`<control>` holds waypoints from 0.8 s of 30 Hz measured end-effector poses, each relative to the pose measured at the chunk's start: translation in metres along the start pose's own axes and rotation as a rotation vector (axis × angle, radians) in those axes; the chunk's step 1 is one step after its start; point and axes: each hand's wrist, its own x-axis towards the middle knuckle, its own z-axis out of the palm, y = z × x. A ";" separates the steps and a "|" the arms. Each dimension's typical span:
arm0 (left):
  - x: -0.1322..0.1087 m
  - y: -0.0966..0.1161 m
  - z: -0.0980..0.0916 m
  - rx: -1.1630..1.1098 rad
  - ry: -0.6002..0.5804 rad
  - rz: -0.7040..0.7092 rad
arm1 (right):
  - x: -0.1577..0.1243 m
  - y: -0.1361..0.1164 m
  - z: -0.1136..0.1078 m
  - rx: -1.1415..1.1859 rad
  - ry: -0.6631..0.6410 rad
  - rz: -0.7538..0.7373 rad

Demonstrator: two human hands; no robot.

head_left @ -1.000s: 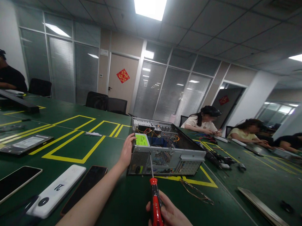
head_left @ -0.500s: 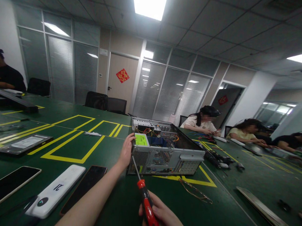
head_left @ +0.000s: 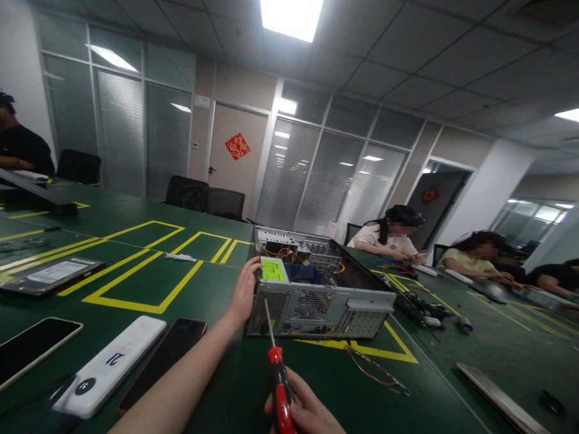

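I have the right hand (head_left: pixel 310 410) wrapped round a red-and-black screwdriver (head_left: pixel 278 370), long axis running forward, slightly left. Tip: in front of the perforated panel (head_left: pixel 268 305), just right of the left hand (head_left: pixel 244 292); contact, cannot tell. Left hand, nearer the computer case (head_left: pixel 314 307), lies along its left side, fingers by the green-labelled unit (head_left: pixel 274 269); clasp or mere touch, cannot tell. Case sits ahead of both hands, open side up.
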 end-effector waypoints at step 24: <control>0.000 0.000 0.000 0.018 -0.004 0.016 | 0.009 0.014 -0.015 0.035 0.068 -0.002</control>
